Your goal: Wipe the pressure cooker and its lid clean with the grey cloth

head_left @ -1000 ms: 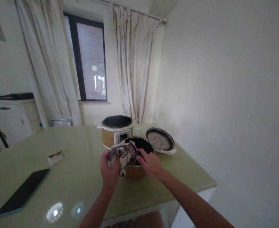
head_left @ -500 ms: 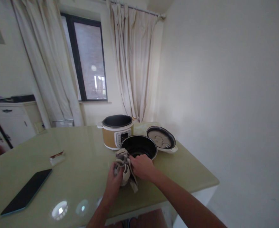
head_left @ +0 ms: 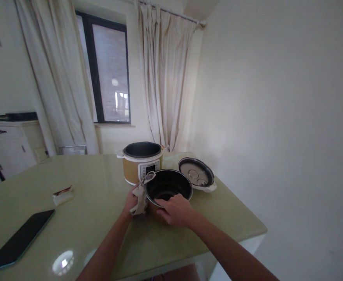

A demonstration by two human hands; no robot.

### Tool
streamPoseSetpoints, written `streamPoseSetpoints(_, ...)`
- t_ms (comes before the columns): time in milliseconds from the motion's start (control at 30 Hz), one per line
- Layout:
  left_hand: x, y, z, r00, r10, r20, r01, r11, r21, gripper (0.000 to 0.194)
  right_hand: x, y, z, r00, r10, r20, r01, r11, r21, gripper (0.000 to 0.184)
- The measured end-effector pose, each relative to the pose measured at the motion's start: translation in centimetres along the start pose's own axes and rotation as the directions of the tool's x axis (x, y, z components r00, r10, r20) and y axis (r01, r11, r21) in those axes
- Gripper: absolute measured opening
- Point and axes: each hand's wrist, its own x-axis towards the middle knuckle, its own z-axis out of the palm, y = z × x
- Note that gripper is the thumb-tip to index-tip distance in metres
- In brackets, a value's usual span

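Observation:
A dark inner pot [head_left: 168, 186] with a golden-brown outside stands on the pale green table [head_left: 101, 218]. My right hand [head_left: 175, 210] grips its near rim, fingers curled over the edge. My left hand [head_left: 131, 203] presses a crumpled grey-white cloth [head_left: 140, 195] against the pot's left outer wall. Just behind stands the golden rice cooker body [head_left: 140, 162], open and empty, with a control panel on its front. The cooker's lid [head_left: 196, 171] lies upside down to the right of the pot.
A dark tablet [head_left: 16, 242] lies flat at the table's near left. A small white packet [head_left: 62, 194] sits further in. A white cabinet [head_left: 10, 144], curtains and a dark-framed window stand behind the table. A white wall runs along the right side.
The cloth moved from above the pot's rim down in front of it, then to the pot's left outer side. My right hand let go of the cloth and took the pot's near rim.

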Motion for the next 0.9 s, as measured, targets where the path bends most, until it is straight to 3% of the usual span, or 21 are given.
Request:
streamPoseSetpoints(100,0.7,-0.3,-0.6,0.998,-0.041,0.049,0.039,0.999,0.038,0.035,-0.3,0.3,-0.1,1.000,-0.008,0.001,0.008,1.000,-0.008,0.042)
streamPoseSetpoints(200,-0.5,0.1,-1.1,0.999,-0.047,0.023,0.046,0.997,0.068,0.039,-0.3,0.6,-0.2,1.000,-0.005,0.000,0.005,1.000,-0.003,0.041)
streamPoseSetpoints(333,-4.8,1.2,-0.5,0.994,-0.011,-0.109,0.029,0.986,0.164,0.052,0.1,0.7,-0.4,0.999,-0.007,0.033,0.007,1.000,0.002,0.046)
streamPoseSetpoints(467,-9.6,1.1,1.6,0.978,0.069,-0.196,-0.011,0.958,0.287,0.050,0.7,0.5,-0.5,0.998,0.033,0.049,-0.033,0.999,-0.008,0.044)
streamPoseSetpoints(533,-10.6,0.6,2.4,0.964,0.100,-0.246,-0.015,0.946,0.324,0.049,0.9,0.6,-0.4,0.998,0.033,0.052,-0.033,0.999,-0.007,0.041)
streamPoseSetpoints(633,-9.2,-0.3,2.3,0.968,0.024,-0.251,0.038,0.971,0.236,0.051,1.1,0.9,-0.1,0.999,0.011,0.044,-0.011,1.000,0.002,0.042)
streamPoseSetpoints(767,-3.7,-0.7,0.1,0.981,-0.103,-0.165,0.114,0.992,0.060,0.050,0.8,1.5,0.4,0.999,-0.027,0.036,0.027,1.000,0.003,0.045)
streamPoseSetpoints(900,0.9,-0.3,-1.6,0.967,-0.193,-0.169,0.191,0.981,-0.029,0.043,-0.2,2.4,0.8,0.989,-0.141,0.047,0.141,0.990,-0.003,0.038)
